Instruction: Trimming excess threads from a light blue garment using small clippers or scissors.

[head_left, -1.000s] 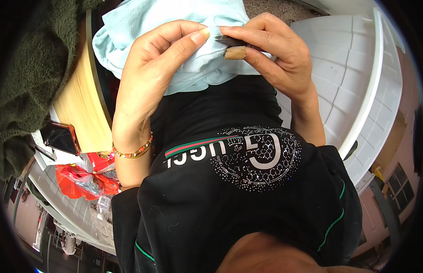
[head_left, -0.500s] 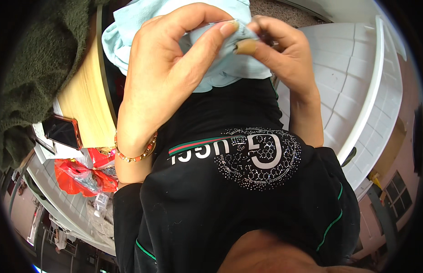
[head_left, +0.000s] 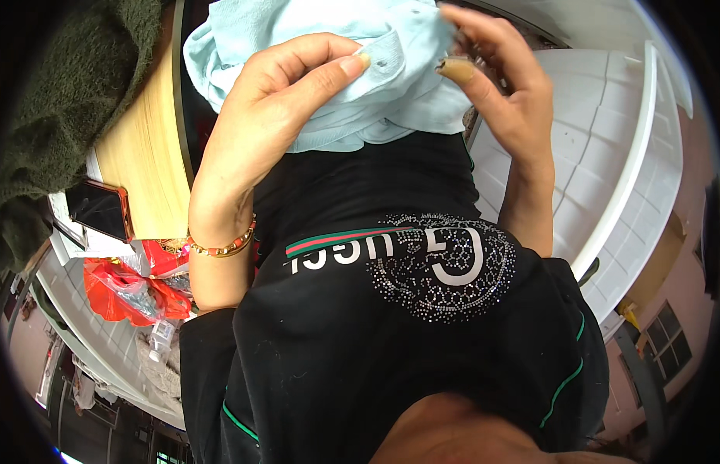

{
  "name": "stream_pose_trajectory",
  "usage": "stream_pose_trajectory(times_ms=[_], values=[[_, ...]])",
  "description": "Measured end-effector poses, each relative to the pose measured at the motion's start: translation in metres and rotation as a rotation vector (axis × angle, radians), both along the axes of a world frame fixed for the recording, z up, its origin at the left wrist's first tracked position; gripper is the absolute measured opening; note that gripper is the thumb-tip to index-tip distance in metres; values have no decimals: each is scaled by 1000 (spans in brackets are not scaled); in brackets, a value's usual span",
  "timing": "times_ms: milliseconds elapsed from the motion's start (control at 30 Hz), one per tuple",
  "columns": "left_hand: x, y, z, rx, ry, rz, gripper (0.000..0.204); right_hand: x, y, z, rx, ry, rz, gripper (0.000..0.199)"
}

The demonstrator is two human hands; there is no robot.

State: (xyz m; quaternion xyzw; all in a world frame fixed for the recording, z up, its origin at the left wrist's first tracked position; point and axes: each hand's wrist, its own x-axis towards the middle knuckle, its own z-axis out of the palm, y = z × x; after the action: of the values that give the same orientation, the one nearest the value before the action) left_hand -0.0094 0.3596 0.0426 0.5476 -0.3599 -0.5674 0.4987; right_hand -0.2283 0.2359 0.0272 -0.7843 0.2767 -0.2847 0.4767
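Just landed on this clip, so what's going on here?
A person is handling a light blue cloth bunched in front of them. Their left hand pinches a folded edge of it between thumb and finger, near a small dark mark. The right hand, with a tan cover on its thumb, is raised at the cloth's right side; whether it holds anything is unclear. A dark-screened phone lies off to the left.

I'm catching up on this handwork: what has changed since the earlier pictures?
The right hand has moved rightward, away from the left hand; whether it holds anything is unclear. A small dark spot now shows on the pale blue cloth. The left hand still pinches the cloth; the phone stays put.
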Motion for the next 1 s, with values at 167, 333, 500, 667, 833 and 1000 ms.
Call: stream_pose_trajectory(times_ms=[167, 333, 500, 667, 833, 1000], values=[[-5, -1, 2, -25, -21, 16, 21, 8, 6, 4, -207, -12, 224, 45], [-8, -1, 2, -26, -93, 10, 20, 11, 10, 1, -268, -31, 202, 43], [-9, -2, 0, -43, -89, 8, 21, 9, 8, 0, -292, -15, 196, 39], [-7, -3, 6, 6, -15, -22, 17, 8, 6, 1, -151, -67, 171, 38], [-7, -9, 14, 41, -75, -87, 19, 11, 6, 5, 389, 109, 157, 32], [11, 0, 11, 89, -144, -80, 22, -6, -9, -3, 265, -94, 65, 13]])
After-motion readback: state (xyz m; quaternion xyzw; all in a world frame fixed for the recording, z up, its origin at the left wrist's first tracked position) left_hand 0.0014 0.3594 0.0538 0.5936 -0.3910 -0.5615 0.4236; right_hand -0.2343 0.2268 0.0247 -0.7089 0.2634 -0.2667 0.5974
